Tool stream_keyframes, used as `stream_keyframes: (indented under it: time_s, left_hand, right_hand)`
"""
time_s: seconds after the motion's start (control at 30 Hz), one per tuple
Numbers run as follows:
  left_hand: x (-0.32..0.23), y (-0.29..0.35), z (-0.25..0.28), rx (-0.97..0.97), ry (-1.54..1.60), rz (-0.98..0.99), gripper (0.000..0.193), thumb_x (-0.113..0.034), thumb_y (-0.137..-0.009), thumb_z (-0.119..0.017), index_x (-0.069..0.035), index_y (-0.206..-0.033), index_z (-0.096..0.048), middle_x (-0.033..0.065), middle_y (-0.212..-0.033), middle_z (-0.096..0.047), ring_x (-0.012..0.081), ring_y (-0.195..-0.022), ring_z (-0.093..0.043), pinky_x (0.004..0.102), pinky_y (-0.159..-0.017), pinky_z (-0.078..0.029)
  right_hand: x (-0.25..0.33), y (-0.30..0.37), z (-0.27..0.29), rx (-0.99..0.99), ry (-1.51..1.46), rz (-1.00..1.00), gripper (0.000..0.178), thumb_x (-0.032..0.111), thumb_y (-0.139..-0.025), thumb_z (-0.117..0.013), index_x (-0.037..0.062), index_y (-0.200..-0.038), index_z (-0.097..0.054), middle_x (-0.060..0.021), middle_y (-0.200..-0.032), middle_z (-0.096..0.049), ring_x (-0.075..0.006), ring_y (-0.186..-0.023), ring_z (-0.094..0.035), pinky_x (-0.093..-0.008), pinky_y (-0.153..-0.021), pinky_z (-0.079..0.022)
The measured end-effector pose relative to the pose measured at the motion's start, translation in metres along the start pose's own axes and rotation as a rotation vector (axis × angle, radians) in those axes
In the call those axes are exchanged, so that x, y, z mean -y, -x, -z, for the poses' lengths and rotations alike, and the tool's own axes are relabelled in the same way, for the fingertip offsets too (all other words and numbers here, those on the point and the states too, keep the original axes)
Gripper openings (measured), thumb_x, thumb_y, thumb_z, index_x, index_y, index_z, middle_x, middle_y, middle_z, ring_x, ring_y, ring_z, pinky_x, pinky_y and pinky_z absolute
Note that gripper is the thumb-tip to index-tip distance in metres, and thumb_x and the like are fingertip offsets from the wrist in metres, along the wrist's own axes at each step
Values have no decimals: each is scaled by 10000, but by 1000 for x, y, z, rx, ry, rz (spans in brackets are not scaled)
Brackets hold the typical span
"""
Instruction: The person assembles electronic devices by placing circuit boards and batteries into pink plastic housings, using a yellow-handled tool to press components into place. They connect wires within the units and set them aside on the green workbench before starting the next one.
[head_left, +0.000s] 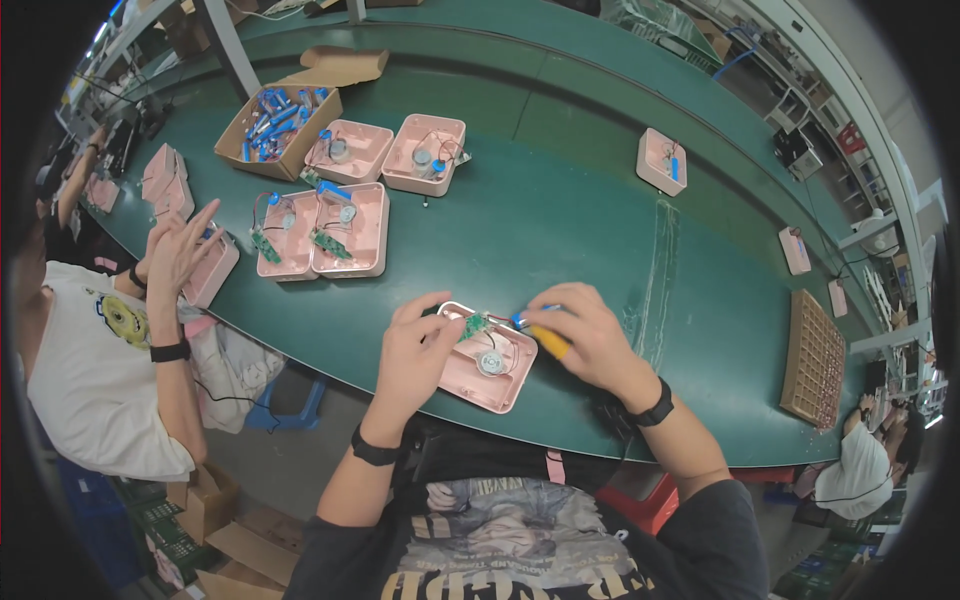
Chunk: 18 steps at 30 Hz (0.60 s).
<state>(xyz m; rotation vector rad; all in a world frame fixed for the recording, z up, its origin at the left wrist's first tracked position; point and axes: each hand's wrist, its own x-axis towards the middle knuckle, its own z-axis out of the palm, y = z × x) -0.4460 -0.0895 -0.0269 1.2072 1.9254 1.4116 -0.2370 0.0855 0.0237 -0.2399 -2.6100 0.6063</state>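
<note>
In front of me on the green table lies a pink plastic housing (505, 392), open side up, with a round silver speaker-like part (490, 362) and thin wires inside. My left hand (412, 345) is at its far left corner, thumb and fingertips closed on a small green circuit board (474, 325). At the housing's right side, my right hand (585, 330) pinches a blue cylindrical part (520, 320) joined to wires. A yellow handle (551, 342), seemingly of a hand tool, also sits in that hand; its other end is hidden.
Several more pink housings (350, 245) with boards and wires stand to the left, near a cardboard box (290, 160) of blue cylinders. One pink housing (650, 175) sits farther right. A brown compartmented tray (803, 365) lies at the right edge. A co-worker's hands (178, 245) are at the left.
</note>
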Motion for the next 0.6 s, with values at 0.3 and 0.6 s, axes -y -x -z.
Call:
stream_keyframes:
  time_s: [0.3, 0.6]
  left_hand:
    - [7, -5, 5, 130, 108, 33, 206, -177, -985, -735, 14, -955, -807, 183, -1368, -694, 347, -1270, -619, 432, -1059, -491]
    - [-2, 36, 13, 110, -284, 23, 757, -259, -897, -828, -141, -1568, -498, 190, -1517, -579, 348, -1337, -602, 504, -1117, -477]
  right_hand:
    - [1, -13, -30, -7, -68, 142, 287, 82, -814, -852, 51, -1088, -770, -121, -1226, -734, -322, -1109, -720, -412, -904, -600]
    - [-9, -7, -30, 1, 23, 192, 271, 57, -785, -841, 61, -1049, -781, -147, -1234, -756, -319, -1056, -760, -390, -867, -628]
